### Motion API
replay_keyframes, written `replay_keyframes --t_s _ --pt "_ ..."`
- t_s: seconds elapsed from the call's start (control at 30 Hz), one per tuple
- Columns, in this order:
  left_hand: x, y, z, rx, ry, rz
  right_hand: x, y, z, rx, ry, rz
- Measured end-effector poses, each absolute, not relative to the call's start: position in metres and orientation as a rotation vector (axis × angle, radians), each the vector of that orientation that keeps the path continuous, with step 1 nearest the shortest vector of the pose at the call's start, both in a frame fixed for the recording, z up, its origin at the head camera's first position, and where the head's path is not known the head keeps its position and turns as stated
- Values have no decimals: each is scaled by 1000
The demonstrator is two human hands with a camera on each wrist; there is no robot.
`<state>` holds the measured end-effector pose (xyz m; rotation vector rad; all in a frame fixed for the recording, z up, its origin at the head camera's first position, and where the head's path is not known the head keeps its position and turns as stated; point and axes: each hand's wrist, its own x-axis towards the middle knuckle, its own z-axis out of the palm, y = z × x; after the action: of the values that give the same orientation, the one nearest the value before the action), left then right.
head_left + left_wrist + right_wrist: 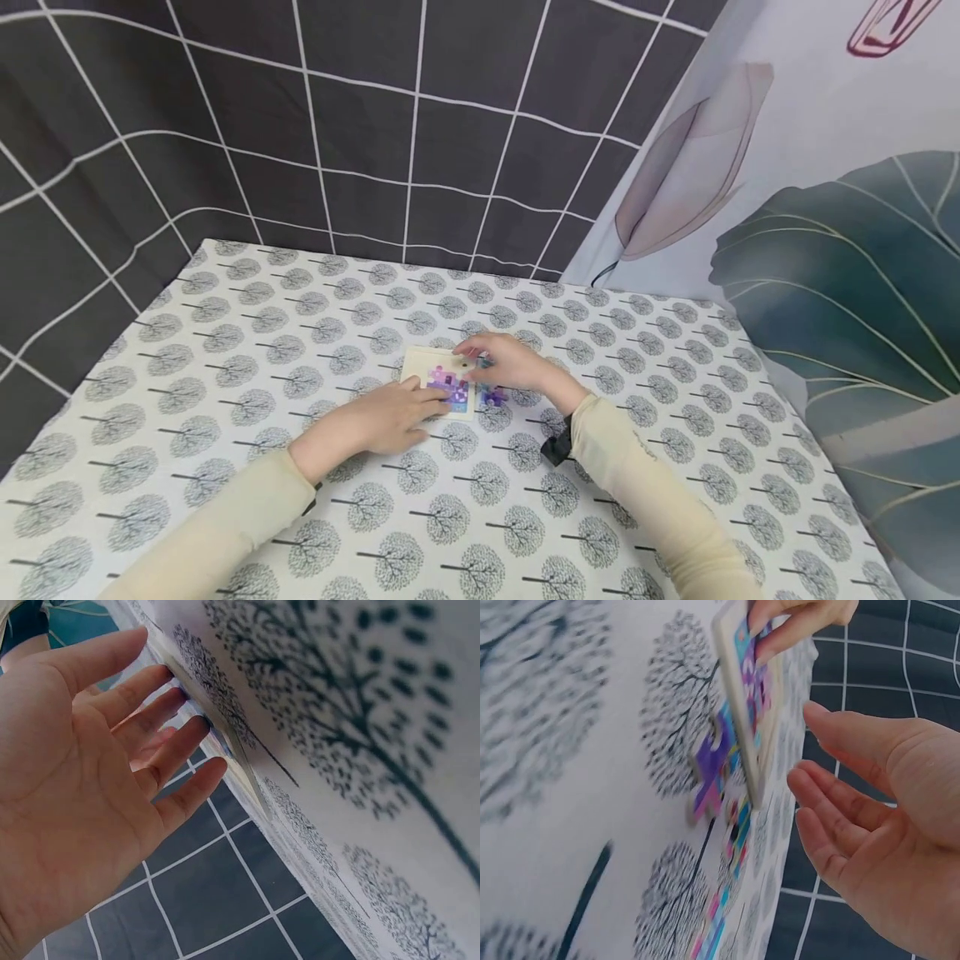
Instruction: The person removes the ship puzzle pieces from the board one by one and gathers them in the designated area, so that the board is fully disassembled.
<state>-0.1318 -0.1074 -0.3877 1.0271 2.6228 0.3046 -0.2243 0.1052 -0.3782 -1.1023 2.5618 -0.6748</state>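
A shallow cream puzzle board [414, 363] lies on the tablecloth, with joined pink, purple and blue jigsaw pieces [452, 385] inside it. My left hand [392, 416] rests at its lower left, fingers extended and fingertips on the pieces. In the left wrist view the left palm [82, 772] shows bare, the fingertips at the board. Over the board's upper right corner is my right hand [504, 362]. The right wrist view shows the right hand [877, 802] with thumb and fingers apart and nothing between them. Beside the board's right edge lies a loose purple jigsaw piece [714, 761].
More loose, colourful jigsaw pieces [739, 836] lie right of the board, partly hidden by the right hand in the head view. The tablecloth [360, 517] has a tree print. A dark gridded curtain [360, 125] hangs behind, a leaf-patterned one [862, 333] at right.
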Motion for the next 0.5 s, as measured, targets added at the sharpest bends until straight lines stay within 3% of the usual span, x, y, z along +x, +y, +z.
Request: replay_keyframes --t_s 0.5 --pt "-131 -106 -385 1019 2621 315 -231 73 -381 -1118 2412 -704"
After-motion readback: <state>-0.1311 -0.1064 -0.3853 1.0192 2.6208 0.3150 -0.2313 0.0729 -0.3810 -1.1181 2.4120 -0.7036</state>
